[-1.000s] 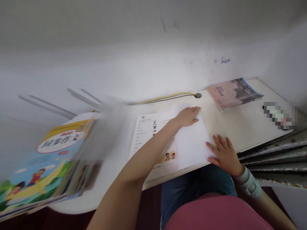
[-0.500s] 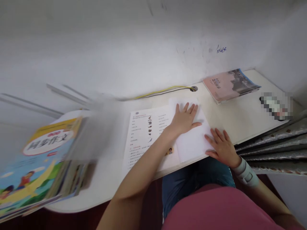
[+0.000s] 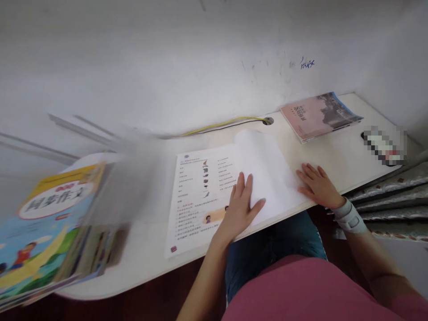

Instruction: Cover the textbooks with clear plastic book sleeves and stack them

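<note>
Under the left hand [image 3: 238, 210] lies white paper [image 3: 267, 174]; at its edge, the right hand [image 3: 319, 186]; both outspread.

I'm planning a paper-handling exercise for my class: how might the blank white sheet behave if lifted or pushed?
The blank white sheet is probably light and floppy: it looks thin, and its far edge curves. Pushed from one edge, it may slide or buckle, as it lies nearly flat on the white desk.

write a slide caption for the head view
Left hand over a printed page and blank paper, right hand at the paper's edge, on a white desk.
</note>
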`<state>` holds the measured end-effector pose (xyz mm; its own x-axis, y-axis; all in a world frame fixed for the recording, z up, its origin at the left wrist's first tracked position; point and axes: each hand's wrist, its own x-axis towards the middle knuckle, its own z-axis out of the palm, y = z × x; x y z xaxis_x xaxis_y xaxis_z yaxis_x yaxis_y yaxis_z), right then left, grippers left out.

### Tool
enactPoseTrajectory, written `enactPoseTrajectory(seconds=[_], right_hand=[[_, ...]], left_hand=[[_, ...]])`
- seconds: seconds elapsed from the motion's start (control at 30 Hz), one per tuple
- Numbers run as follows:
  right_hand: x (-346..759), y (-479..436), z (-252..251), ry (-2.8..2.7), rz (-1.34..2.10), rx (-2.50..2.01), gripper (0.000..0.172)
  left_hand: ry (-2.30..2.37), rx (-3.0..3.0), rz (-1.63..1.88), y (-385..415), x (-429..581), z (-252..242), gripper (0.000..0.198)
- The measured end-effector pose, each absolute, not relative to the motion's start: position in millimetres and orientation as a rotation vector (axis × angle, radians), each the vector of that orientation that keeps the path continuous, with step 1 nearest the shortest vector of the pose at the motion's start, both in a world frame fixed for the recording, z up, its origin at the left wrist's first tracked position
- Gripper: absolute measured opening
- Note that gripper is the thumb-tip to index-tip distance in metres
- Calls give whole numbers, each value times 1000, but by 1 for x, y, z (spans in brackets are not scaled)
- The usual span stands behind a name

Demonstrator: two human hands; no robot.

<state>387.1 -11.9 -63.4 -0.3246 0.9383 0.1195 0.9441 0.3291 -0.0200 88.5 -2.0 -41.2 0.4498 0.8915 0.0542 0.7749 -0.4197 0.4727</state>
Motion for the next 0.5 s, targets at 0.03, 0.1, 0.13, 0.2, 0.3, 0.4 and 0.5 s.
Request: enactPoseTrajectory(seconds=[0.03,0.1,0.13,0.2,0.3,0.4,0.5], right_hand=[[387,-12,-64,-2466,-81,-1760,56],[387,-12,-64,-2461,-77,-1765,56],[387,-12,-64,-2459,-75,-1767,56],[387,-12,-64,-2455,-71,-1769,56],[388,-12,-64,-2450,-74,-1775,57],[386,-12,-63,-2453,-80,-1782,57],[385,-12,-62,-2449,-74,-1789,57]], left_hand=[[1397,2354,393,0,89,-41,77],[1382,2418,342,4,89,-43,76],[1386,2450,320,6,90,-44,74],[1411,2505,276,9,90,-48,71],[1439,2553,236,11,93,-52,72],[1386,2591,225,12,94,-53,71],[1336,2594,230,13,93,-53,70]])
